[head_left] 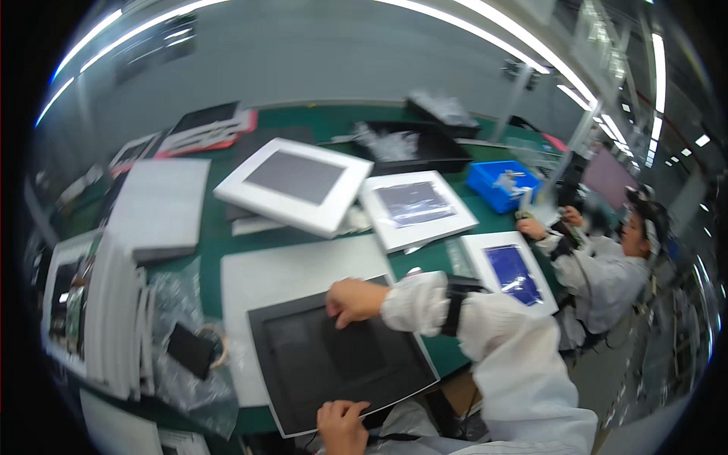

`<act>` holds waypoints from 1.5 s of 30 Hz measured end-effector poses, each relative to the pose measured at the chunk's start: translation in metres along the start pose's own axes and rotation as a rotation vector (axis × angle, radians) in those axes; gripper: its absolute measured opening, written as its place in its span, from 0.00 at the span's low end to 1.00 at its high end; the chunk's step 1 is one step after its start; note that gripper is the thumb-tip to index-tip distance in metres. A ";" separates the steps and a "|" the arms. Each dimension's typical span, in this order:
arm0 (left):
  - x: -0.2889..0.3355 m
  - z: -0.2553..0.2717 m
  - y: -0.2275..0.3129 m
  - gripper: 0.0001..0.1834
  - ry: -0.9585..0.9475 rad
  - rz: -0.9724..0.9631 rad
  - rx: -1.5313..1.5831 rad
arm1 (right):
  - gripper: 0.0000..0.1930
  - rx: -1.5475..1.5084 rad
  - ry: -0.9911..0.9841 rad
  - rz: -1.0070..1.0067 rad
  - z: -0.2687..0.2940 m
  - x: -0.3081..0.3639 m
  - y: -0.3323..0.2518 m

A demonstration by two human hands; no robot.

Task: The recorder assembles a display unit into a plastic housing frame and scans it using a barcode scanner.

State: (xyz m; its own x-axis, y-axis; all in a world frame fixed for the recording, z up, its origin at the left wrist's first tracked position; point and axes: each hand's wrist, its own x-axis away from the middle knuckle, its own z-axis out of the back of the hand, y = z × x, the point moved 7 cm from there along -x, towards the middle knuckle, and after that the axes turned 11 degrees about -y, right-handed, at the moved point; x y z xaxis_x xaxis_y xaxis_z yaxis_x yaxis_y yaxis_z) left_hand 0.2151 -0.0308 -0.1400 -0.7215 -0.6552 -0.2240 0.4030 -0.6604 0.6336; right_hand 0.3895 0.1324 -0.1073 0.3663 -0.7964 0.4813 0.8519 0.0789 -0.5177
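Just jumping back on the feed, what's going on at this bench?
Someone's left hand is at the near edge of a dark panel, which partly overlaps a white sheet. Their right hand is over the panel's far part, fingers pointing down; whether they touch it is unclear. White-framed panels lie beyond. To the right, a co-worker has both hands up near a blue bin.

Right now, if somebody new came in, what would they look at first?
Probably the big dark panel right in front of the person, with the right hand over its upper part and the left hand at its near edge. Next might be the bright blue bin, further back on the right, and the shiny blue sheet on a white frame nearer than the bin.
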 end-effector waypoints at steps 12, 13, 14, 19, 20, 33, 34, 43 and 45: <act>0.007 0.000 -0.002 0.10 -0.052 0.043 0.062 | 0.09 -0.838 0.519 0.021 0.081 0.028 -0.009; 0.005 -0.001 -0.001 0.10 -0.075 0.053 0.091 | 0.10 -0.953 0.538 0.041 0.071 0.007 -0.001; 0.004 -0.001 -0.002 0.10 -0.073 0.059 0.085 | 0.09 -1.017 0.614 -0.001 0.060 -0.010 0.000; -0.005 -0.008 0.003 0.14 -0.308 0.128 0.029 | 0.08 -1.197 0.700 -0.120 0.021 -0.093 0.030; -0.005 -0.009 0.002 0.14 -0.311 0.134 0.027 | 0.08 -1.202 0.695 -0.120 0.017 -0.102 0.039; -0.021 0.001 0.007 0.13 -0.180 0.062 -0.009 | 0.12 -0.166 0.325 -0.039 -0.045 0.131 0.013; -0.026 -0.002 0.012 0.13 -0.202 0.034 -0.003 | 0.15 -0.160 0.324 -0.087 -0.064 0.153 0.020; -0.031 -0.008 0.021 0.13 -0.250 0.125 -0.113 | 0.16 -0.408 0.636 -0.220 -0.138 0.202 0.049; -0.032 -0.007 0.025 0.14 -0.248 0.122 -0.134 | 0.14 -0.162 0.642 -0.286 -0.131 0.194 0.050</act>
State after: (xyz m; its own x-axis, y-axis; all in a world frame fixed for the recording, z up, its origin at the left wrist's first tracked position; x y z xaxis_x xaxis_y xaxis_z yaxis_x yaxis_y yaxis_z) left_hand 0.2520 -0.0290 -0.1226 -0.7723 -0.6336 0.0459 0.5538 -0.6361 0.5372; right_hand 0.4540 -0.0963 -0.1327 -0.1977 -0.9718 0.1284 0.7974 -0.2356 -0.5556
